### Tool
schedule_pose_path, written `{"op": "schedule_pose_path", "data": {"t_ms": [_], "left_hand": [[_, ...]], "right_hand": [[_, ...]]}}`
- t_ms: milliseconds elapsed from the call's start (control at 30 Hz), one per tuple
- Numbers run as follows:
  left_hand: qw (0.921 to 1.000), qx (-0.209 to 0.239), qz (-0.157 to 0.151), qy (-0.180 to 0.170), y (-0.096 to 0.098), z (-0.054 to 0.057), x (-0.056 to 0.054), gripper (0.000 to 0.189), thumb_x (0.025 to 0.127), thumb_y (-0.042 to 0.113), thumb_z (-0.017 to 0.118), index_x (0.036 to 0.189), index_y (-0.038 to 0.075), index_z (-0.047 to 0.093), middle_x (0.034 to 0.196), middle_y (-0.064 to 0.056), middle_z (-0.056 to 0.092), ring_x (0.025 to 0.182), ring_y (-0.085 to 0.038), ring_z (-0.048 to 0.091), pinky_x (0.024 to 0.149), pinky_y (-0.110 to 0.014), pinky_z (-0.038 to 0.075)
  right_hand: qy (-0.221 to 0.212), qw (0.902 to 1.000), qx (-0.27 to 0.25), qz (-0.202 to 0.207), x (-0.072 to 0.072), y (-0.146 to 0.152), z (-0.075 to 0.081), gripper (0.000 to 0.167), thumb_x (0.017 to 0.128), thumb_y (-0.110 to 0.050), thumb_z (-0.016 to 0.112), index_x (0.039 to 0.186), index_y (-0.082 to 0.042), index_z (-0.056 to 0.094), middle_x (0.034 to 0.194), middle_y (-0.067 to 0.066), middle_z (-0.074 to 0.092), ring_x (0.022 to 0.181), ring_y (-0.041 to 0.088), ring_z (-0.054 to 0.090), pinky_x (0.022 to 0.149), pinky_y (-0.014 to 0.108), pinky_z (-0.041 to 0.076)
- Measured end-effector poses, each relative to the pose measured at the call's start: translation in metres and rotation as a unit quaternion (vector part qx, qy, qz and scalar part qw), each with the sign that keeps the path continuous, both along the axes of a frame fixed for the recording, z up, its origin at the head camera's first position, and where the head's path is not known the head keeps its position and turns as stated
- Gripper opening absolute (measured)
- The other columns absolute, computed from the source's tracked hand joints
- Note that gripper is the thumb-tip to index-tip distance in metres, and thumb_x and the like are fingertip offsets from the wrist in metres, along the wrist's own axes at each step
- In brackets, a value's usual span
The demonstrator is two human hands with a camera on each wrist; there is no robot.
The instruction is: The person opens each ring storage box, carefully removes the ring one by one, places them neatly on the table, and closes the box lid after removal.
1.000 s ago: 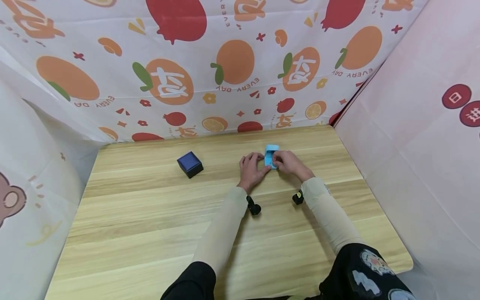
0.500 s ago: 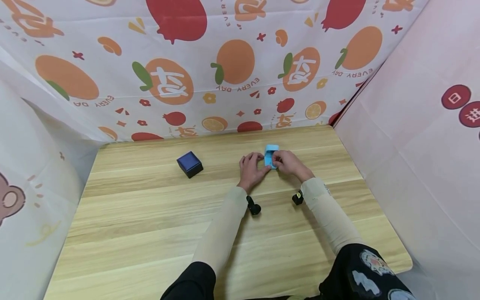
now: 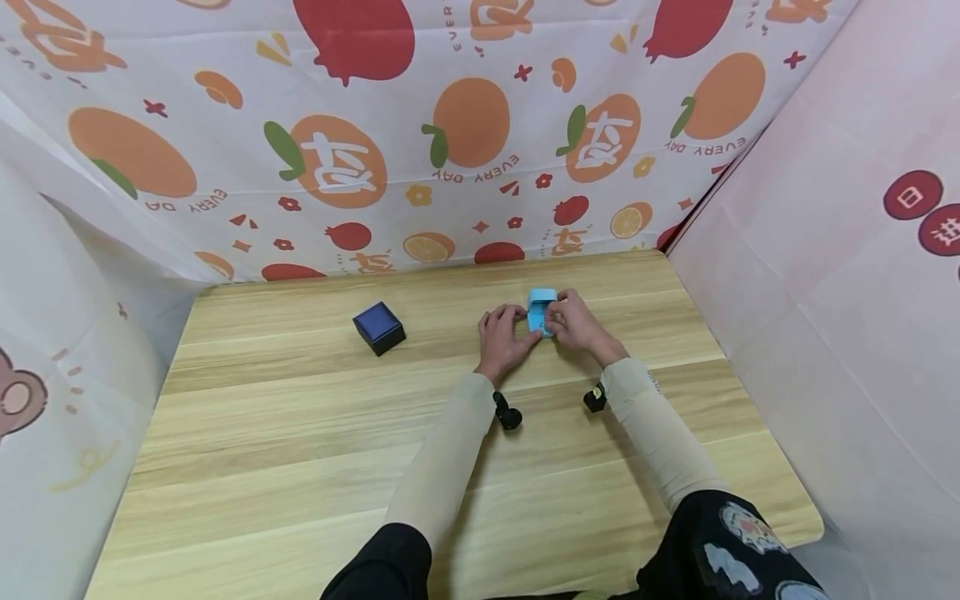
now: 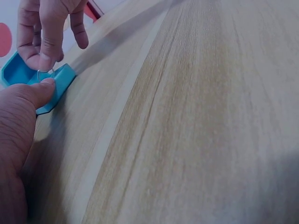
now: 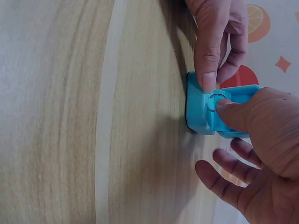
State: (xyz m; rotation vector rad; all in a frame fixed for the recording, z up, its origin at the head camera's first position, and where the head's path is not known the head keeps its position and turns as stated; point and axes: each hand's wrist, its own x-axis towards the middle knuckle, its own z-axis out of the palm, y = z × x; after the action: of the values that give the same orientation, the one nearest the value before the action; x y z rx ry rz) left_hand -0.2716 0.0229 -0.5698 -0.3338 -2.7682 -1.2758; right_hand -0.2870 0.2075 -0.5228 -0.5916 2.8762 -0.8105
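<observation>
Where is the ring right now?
In the right wrist view, right of centre, the ring is pinched by the right hand at the open light-blue box, close to the left hand. Whether it is fully seated is unclear.

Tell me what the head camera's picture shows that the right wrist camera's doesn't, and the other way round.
Only the head view: a dark blue-topped box standing to the left, and the person's beige sleeves.

Only the right wrist view: the curved band of a ring at the right thumb, plain to see; from the head it is too small to make out.

Both: the left hand and right hand at the open light-blue box, the wooden table and fruit-print cloth.
</observation>
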Motion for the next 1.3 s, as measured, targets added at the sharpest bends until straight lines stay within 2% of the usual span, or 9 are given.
{"op": "schedule_pose_path", "data": {"t_ms": [100, 433, 633, 867, 1100, 1300], "left_hand": [[1.0, 0.0, -0.002, 0.002, 0.0, 0.0, 0.0, 0.046, 0.091, 0.037, 0.076, 0.124, 0.009, 0.061, 0.13, -0.008, 0.066, 0.14, -0.029, 0.045, 0.127, -0.054, 0.01], [1.0, -0.008, -0.002, 0.004, 0.0, -0.002, -0.004, 0.048, 0.092, 0.041, 0.074, 0.126, 0.01, 0.062, 0.132, -0.007, 0.065, 0.141, -0.029, 0.044, 0.127, -0.053, 0.01], [1.0, -0.007, -0.001, 0.006, -0.001, -0.003, -0.004, 0.048, 0.091, 0.041, 0.075, 0.125, 0.01, 0.061, 0.131, -0.007, 0.064, 0.141, -0.029, 0.044, 0.127, -0.054, 0.01], [1.0, -0.004, -0.004, 0.001, 0.0, -0.004, -0.002, 0.049, 0.092, 0.04, 0.075, 0.127, 0.009, 0.061, 0.131, -0.008, 0.065, 0.142, -0.029, 0.043, 0.127, -0.054, 0.01], [0.9999, -0.013, -0.002, 0.0, 0.001, -0.006, -0.002, 0.049, 0.091, 0.041, 0.075, 0.127, 0.01, 0.061, 0.131, -0.008, 0.064, 0.142, -0.029, 0.043, 0.127, -0.054, 0.01], [0.9999, -0.012, -0.003, 0.0, 0.001, -0.003, -0.001, 0.049, 0.092, 0.04, 0.075, 0.127, 0.01, 0.061, 0.131, -0.008, 0.063, 0.142, -0.029, 0.043, 0.127, -0.054, 0.01]], "right_hand": [[0.013, 0.9999, -0.003, -0.006, 0.0, 0.0, 0.001, 0.009, 0.098, -0.01, 0.065, 0.089, -0.007, 0.064, 0.145, 0.032, 0.042, 0.138, 0.046, 0.04, 0.113, 0.061, 0.038], [0.019, 0.9993, -0.022, -0.025, -0.001, -0.001, 0.012, 0.008, 0.1, -0.011, 0.062, 0.094, -0.006, 0.062, 0.156, 0.031, 0.036, 0.146, 0.048, 0.031, 0.119, 0.062, 0.029], [0.028, 0.9992, -0.022, -0.019, 0.0, 0.002, 0.009, 0.007, 0.099, -0.01, 0.062, 0.094, -0.005, 0.062, 0.155, 0.032, 0.037, 0.145, 0.05, 0.031, 0.118, 0.065, 0.028], [0.001, 0.9992, 0.005, -0.04, 0.006, 0.006, 0.009, 0.008, 0.1, -0.017, 0.063, 0.095, -0.011, 0.063, 0.161, 0.026, 0.033, 0.15, 0.052, 0.022, 0.107, 0.081, 0.028], [-0.012, 0.999, 0.03, -0.03, 0.014, 0.009, 0.006, 0.009, 0.1, -0.018, 0.064, 0.093, -0.012, 0.065, 0.158, 0.028, 0.037, 0.148, 0.055, 0.026, 0.105, 0.082, 0.03], [-0.025, 0.9989, 0.037, -0.015, 0.019, 0.011, 0.003, 0.007, 0.097, -0.016, 0.066, 0.091, -0.013, 0.066, 0.158, 0.027, 0.038, 0.148, 0.054, 0.024, 0.105, 0.083, 0.027]]}}
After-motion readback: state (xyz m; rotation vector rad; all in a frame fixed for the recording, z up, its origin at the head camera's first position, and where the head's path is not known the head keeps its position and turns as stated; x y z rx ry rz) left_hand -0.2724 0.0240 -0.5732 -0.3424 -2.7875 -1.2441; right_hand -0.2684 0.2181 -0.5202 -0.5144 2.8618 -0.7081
